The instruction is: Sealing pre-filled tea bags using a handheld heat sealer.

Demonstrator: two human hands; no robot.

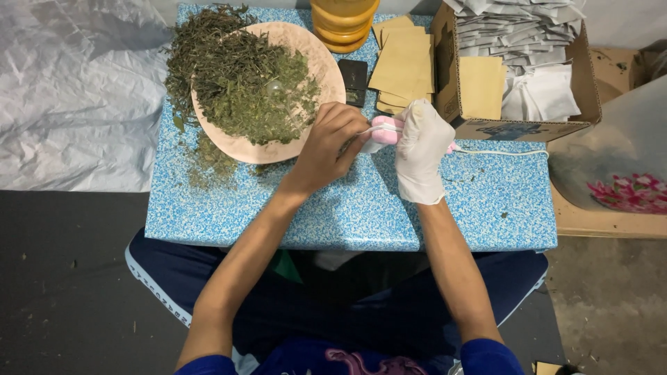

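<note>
My bare left hand (326, 147) pinches a small white packet (369, 144) at the edge of a pink hand-held device (384, 129). My right hand (421, 149), in a white glove, presses down on that pink device, whose white cord (504, 152) runs off to the right. Both hands meet over the blue speckled table (347, 208). Just left of them sits a pale pink plate (326, 66) heaped with dried green leaves (243, 80). Most of the device is hidden under the glove.
A stack of brown paper envelopes (406, 66) and a dark small scale (353, 80) lie behind the hands. A cardboard box (514, 128) at back right holds white packets and envelopes. A yellow container (344, 24) stands at the back. Loose leaves litter the table's left side.
</note>
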